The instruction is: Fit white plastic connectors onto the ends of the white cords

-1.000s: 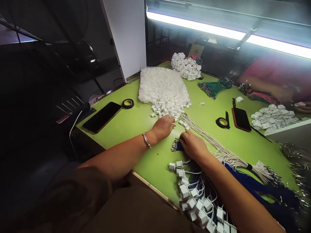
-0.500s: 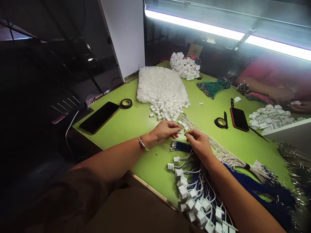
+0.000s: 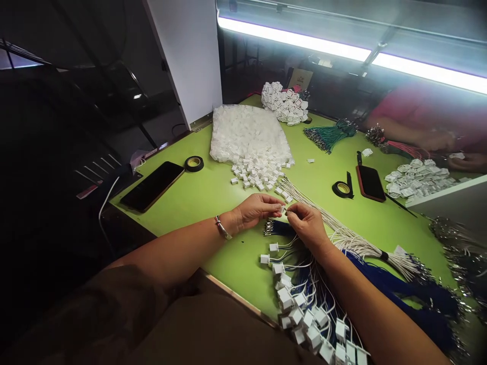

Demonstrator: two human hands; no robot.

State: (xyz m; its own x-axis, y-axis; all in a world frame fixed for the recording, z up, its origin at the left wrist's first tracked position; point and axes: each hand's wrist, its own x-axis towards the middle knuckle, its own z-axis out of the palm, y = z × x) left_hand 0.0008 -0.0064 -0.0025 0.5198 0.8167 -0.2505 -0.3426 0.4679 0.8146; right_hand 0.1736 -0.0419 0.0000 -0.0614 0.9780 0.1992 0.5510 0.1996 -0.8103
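Observation:
My left hand [image 3: 255, 209] pinches a small white plastic connector [image 3: 282, 208] above the green table [image 3: 213, 192]. Facing it, my right hand [image 3: 307, 223] pinches something thin at the connector, probably a wire end; the two hands almost touch. Under my right hand lie a bundle of white wires [image 3: 353, 241] and a bundle of dark blue wires [image 3: 395, 289]. Finished white connectors with wires [image 3: 304, 319] are heaped near my right forearm. Loose white connectors [image 3: 258, 175] are scattered just beyond my hands, spilling from a clear bag of them [image 3: 247, 133].
A black phone [image 3: 152, 185] and a tape roll [image 3: 194, 163] lie at the left. Another tape roll [image 3: 342, 189] and a red-cased phone [image 3: 370, 182] lie at the right. Green wires [image 3: 329, 136] and connector piles [image 3: 284, 103] sit at the back. Another person's hand [image 3: 470, 162] works at the far right.
My left hand drew back from the loose connectors with one pinched in it. My right hand rose from the blue wires and met the left hand at the connector.

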